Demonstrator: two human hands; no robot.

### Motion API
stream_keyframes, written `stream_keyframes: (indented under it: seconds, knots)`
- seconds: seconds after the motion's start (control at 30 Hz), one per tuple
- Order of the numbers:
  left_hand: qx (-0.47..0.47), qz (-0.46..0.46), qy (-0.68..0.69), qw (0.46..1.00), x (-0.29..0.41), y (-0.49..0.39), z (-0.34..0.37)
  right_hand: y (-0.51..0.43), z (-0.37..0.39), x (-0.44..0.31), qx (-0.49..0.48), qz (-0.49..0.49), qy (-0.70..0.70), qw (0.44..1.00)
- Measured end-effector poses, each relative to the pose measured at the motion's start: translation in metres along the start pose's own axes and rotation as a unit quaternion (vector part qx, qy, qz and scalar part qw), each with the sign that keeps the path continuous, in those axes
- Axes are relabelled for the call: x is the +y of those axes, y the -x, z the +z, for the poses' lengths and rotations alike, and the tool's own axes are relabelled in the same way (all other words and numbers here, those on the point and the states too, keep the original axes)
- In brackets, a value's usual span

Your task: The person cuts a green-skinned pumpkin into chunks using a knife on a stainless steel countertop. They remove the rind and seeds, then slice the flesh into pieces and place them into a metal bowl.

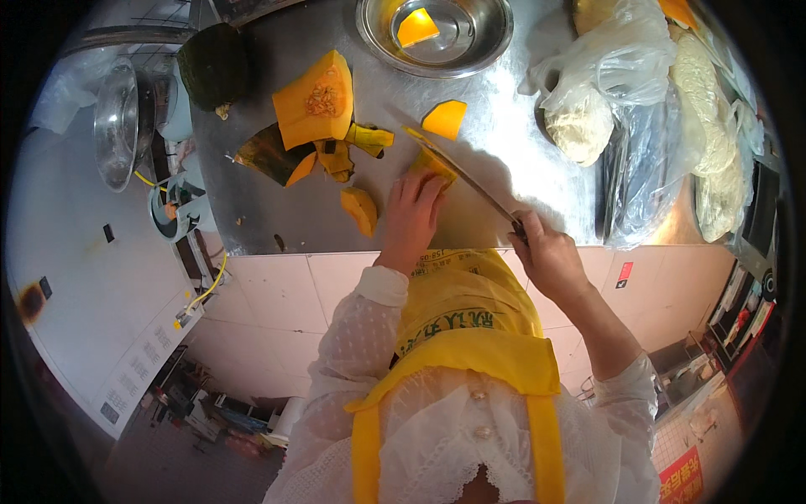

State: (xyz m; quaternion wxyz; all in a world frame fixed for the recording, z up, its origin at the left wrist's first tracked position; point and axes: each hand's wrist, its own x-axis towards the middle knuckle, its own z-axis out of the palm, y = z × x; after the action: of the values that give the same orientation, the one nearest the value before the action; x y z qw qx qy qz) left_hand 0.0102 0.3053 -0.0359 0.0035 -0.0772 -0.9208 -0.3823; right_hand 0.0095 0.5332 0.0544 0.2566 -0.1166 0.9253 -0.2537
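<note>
My left hand (pixel 414 205) presses on a piece of pumpkin (pixel 436 165) on the steel table. In my right hand (pixel 546 251) is the handle of a knife (pixel 482 188), whose blade lies against that piece. A peeled orange chunk (pixel 445 120) lies just beyond the blade. To the left is a large pumpkin section with seeds (pixel 318 101), beside strips of dark green peel (pixel 271 156). A smaller pumpkin piece (pixel 359 211) rests left of my left hand. At the top, a steel bowl (pixel 467 66) holds one orange chunk (pixel 417 28).
A dark green pumpkin (pixel 214 68) stands at the table's left edge. On the right are plastic bags of pale dough-like stuff (pixel 579 129) and a plastic-wrapped dark stack (pixel 645 170). The table's front edge (pixel 302 252) runs before my yellow apron.
</note>
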Motion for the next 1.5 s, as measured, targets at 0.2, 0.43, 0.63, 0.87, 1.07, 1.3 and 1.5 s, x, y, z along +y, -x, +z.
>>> stream_keyframes:
  seconds: [0.2,0.43,0.63,0.87,1.07,1.3,1.5]
  knots:
    - [-0.034,-0.012,-0.022,0.999,-0.001,-0.007,-0.002,0.000,0.001,-0.007,-0.019,-0.008,0.068,0.997]
    - [-0.033,-0.021,0.033,0.999,-0.004,-0.012,-0.003,0.000,-0.008,-0.004,-0.083,0.001,0.108,0.991]
    - [-0.027,-0.018,0.046,0.998,-0.009,-0.008,-0.003,-0.044,0.042,0.008,-0.053,-0.028,0.073,0.996]
    - [-0.007,-0.046,0.067,0.997,-0.009,-0.009,-0.004,-0.051,0.034,0.014,-0.035,-0.008,0.015,0.999]
    - [0.001,-0.029,0.052,0.998,-0.011,-0.010,-0.004,-0.018,-0.012,-0.015,-0.119,0.011,0.084,0.989]
    - [-0.013,-0.042,0.067,0.997,-0.016,-0.005,-0.003,-0.042,0.041,0.005,-0.061,-0.052,0.112,0.991]
    - [0.001,-0.066,0.100,0.993,-0.014,-0.005,-0.004,-0.061,0.038,0.016,-0.070,-0.027,0.057,0.996]
